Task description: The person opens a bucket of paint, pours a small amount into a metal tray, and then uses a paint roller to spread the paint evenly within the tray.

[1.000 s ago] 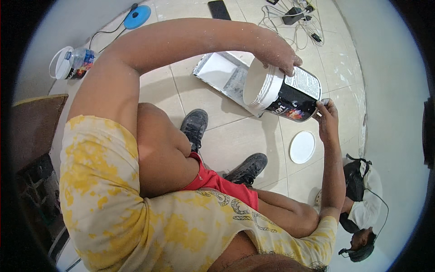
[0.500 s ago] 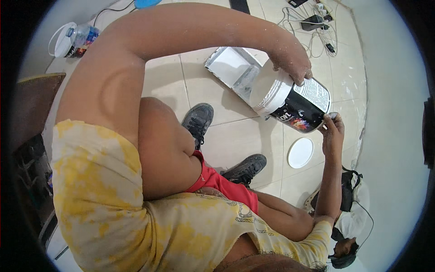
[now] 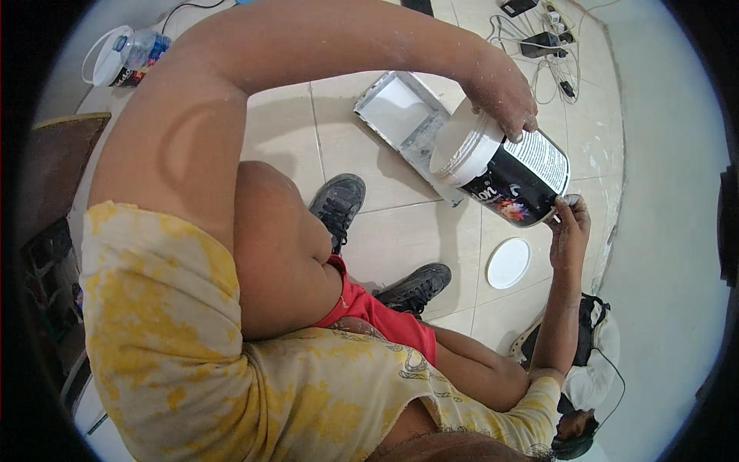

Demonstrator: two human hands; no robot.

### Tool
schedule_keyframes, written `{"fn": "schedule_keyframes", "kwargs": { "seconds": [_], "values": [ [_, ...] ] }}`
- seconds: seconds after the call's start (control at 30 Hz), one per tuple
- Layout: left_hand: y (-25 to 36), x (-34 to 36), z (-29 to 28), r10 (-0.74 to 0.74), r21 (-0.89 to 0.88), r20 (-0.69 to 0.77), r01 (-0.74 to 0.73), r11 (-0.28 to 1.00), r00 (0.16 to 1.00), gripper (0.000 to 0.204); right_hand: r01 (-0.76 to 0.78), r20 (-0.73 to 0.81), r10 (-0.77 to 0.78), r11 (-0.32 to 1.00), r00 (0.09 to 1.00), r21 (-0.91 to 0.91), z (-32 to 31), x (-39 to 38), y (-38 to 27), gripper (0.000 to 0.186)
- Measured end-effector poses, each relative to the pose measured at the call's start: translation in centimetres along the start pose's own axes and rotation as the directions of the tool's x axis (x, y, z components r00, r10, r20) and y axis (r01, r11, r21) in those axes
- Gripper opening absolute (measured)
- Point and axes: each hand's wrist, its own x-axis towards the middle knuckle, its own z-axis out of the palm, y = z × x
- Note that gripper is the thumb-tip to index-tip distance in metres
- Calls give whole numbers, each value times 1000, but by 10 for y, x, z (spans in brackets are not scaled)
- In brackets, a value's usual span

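Note:
A black paint bucket (image 3: 527, 185) with a white rim and a colourful print lies tilted on its side in the air, its open mouth facing left. My left hand (image 3: 504, 104) grips it from above near the rim, fingers over the wall. At the base edge, the fingers of my right hand (image 3: 568, 227) pinch the bucket from below. Beneath the mouth, a paint tray (image 3: 423, 160) rests on the tiled floor with white paint in it. The bucket's mouth hides part of that tray. How much is inside the bucket cannot be seen.
A round white lid (image 3: 508, 263) lies on the floor near my right forearm. Cables and a black adapter (image 3: 541, 45) are at the far right by the wall. Far left stand another bucket (image 3: 108, 58) and a plastic bottle (image 3: 142, 50). My shoes (image 3: 416, 289) flank the middle tiles.
The bucket and both hands sit slightly farther right in view. More of the tray's lower end shows under the mouth. Both hands keep their hold.

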Motion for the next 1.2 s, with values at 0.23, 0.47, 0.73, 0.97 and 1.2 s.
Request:
{"fn": "schedule_keyframes", "kwargs": {
  "seconds": [0.23, 0.47, 0.73, 0.97, 1.2],
  "values": [
    [7, 3, -1, -91, 16, 29, 91, 996, 995, 27, 28, 90, -32, 999, 995, 45, -11, 4, 5, 8],
    [10, 7, -4, -115, 33, 35, 114, 993, 993, 35, 64, 52, -66, 997, 996, 36, -14, 2, 4, 8],
    [12, 5, -3, -118, 50, 4, 117, 992, 993, 34, 90, 76, -93, 995, 993, 42, -18, 3, 1, 8],
    [11, 6, -1, -116, 24, -26, 117, 993, 993, 35, 94, 65, -95, 995, 993, 22, -19, 2, -2, 7],
    [15, 9, -6, -183, 21, 31, 183, 983, 983, 37, 105, 81, -107, 994, 991, 22, -19, 1, -4, 7]
  ]
}}
